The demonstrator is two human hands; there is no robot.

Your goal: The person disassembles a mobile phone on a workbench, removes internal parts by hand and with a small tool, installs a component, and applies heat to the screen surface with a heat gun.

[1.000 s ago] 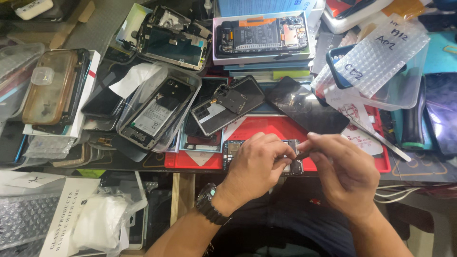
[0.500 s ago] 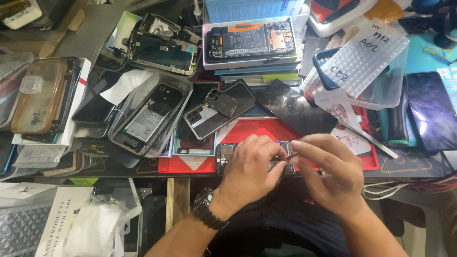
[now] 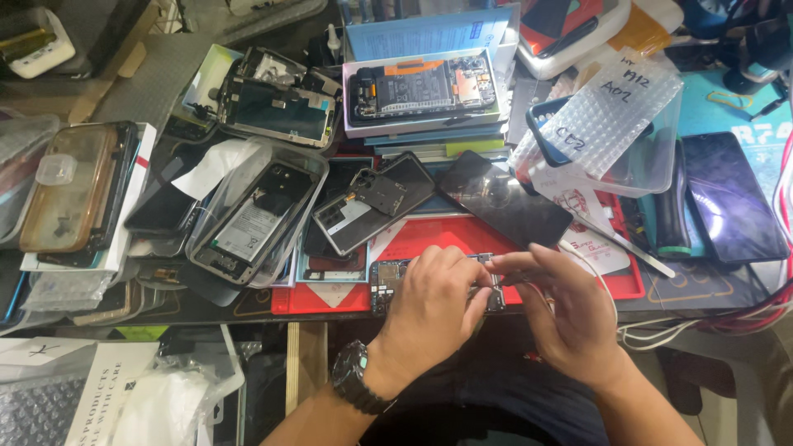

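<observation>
Both my hands work on an opened phone (image 3: 387, 285) lying at the front edge of a red mat (image 3: 429, 239). My left hand (image 3: 429, 310), with a black watch on the wrist, rests over the phone's middle and covers most of it. My right hand (image 3: 570, 310) pinches something small at the phone's right end; I cannot make out what it is. The phone's circuit side shows at the left of my left hand.
Several dismantled phones and back covers (image 3: 376, 198) lie behind the mat. A clear tray (image 3: 256, 211) holds an opened phone. A stack of boxes (image 3: 421, 91) carries another. Bubble wrap (image 3: 611, 116) sits on a plastic tub at right, a dark phone (image 3: 731, 198) beyond. Cables (image 3: 710, 326) trail right.
The view has shifted slightly. My hands stay on the opened phone, fingers adjusting a little at its right end.
</observation>
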